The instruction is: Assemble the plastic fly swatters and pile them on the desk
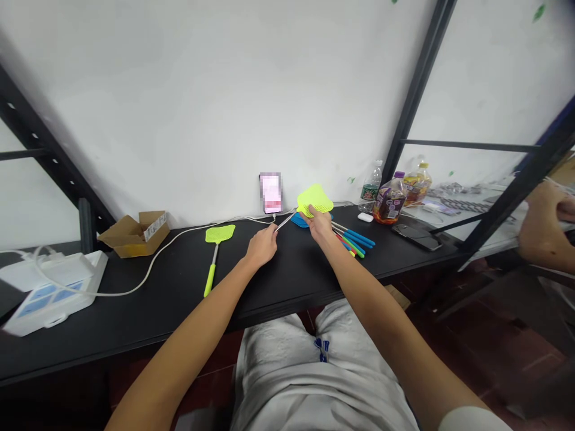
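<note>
Between my two hands is a yellow-green fly swatter [315,196], raised a little over the black table. My left hand [262,244] is closed around its handle end, so the grip is mostly hidden. The fingers of my right hand [320,224] pinch the lower part of the perforated head, thumb on top. A second yellow-green fly swatter [209,280] lies on the table to the left of my left hand. Under and beyond my right hand is a pile of fly swatters [358,237] with blue, green and red handles; one blue head [299,220] peeks out.
A phone [271,193] leans on the wall, its white cable [150,269] running left. An opened cardboard box [135,234] and a white plastic case [58,293] stand left. Right are bottles [390,200], a white earbud case [365,217] and a dark phone [417,237]. Another person's arm [545,224] shows far right.
</note>
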Available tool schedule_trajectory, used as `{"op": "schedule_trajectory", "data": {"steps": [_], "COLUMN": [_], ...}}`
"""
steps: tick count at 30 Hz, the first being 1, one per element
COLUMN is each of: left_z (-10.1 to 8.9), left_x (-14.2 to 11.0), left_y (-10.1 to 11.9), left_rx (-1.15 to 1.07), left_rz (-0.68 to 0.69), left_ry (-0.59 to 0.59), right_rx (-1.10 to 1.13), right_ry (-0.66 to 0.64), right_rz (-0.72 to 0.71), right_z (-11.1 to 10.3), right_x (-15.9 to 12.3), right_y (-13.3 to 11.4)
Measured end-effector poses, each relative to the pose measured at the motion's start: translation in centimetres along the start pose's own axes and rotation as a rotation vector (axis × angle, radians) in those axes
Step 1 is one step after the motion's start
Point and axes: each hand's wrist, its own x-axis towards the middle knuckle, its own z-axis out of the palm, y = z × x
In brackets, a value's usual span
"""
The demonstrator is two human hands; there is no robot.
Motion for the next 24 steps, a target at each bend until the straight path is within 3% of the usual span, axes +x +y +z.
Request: {"op": "schedule_trajectory", "data": {"steps": [17,24], "left_z": [-0.30,-0.11], "left_x": [-0.15,-0.09], "left_y": [0.21,0.01], "left_rx": [0.044,0.038], "left_rz": [-0.032,-0.028], "left_ry": [0.000,0.016], "right_rx": [-0.016,-0.056], "right_ry": [0.053,0.028], "right_rz": [0.138,0.028], "right_z": [-0.18,-0.06], "right_x": [0.69,0.41], "right_y": [0.01,0.29]}}
